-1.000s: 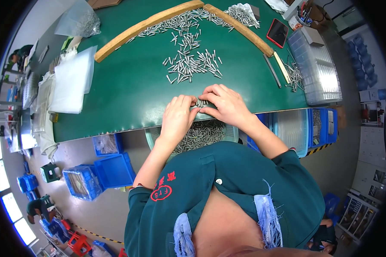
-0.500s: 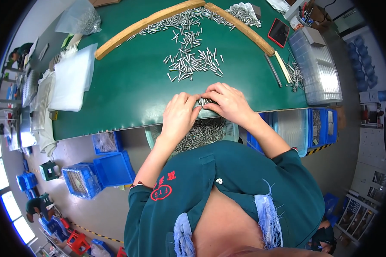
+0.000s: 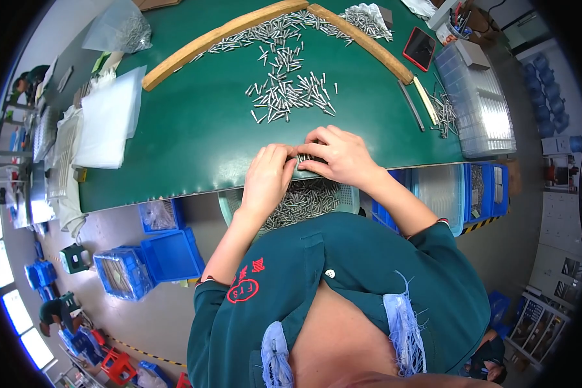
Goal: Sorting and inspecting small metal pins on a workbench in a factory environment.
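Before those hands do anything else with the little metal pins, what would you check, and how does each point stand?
1. Both hands on the bunch of pins: ok, left hand and right hand pinch it at the table edge.
2. Bunch lined up evenly: cannot tell, fingers cover it.
3. Basket under the edge to catch drops: ok.
4. Loose pins within reach on the green table: ok.
5. Wooden rails penning the pile: ok.

Small silver metal pins (image 3: pixel 306 160), bunched side by side at the green table's near edge. Mostly hidden under both hands.
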The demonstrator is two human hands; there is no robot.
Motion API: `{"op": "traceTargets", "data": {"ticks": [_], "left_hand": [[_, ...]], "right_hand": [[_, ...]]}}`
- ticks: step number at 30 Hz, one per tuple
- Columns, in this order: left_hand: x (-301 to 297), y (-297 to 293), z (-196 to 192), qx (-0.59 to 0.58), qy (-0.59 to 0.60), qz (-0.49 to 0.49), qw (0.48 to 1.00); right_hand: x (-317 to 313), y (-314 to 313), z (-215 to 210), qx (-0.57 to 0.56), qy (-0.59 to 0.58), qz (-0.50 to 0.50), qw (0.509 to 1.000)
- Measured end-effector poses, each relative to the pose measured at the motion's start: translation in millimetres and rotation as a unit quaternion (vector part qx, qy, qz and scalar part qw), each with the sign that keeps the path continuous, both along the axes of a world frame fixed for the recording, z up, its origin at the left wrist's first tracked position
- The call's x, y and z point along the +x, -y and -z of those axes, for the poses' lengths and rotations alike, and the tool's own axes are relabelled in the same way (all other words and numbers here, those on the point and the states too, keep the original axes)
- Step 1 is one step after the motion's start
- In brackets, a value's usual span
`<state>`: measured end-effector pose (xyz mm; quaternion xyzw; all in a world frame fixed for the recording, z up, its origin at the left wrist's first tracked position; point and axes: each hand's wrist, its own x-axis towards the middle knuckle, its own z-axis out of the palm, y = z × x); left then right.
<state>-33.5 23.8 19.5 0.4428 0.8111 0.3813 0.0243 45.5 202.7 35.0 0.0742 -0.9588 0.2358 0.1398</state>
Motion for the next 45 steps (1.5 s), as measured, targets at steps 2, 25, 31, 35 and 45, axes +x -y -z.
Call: {"op": "traceTargets", "data": {"ticks": [2,25,31,35,45], "left_hand": [[8,7,-7,0.031,0.204,-0.021,0.978],[9,7,-17,-0.043,0.098,-0.016,0.994],[-1,1,-9,-0.063,-0.074,0.037,0.995],[-1,0,-8,-0.055,-0.055,0.045,0.996],[21,36,7,0.013,0.694,0.071,0.716]], "right_hand": [[-1,-2,6,0.025,-0.012,-0.009,1.000],[-3,-5,8,0.038,-0.027,-0.055,0.997],[2,-7,8,0.016,-0.037,-0.058,0.998],[0,-9,6,0.008,-0.023,-0.059,0.998],[2,-3,13,0.026,-0.079,-0.055,0.995]]}}
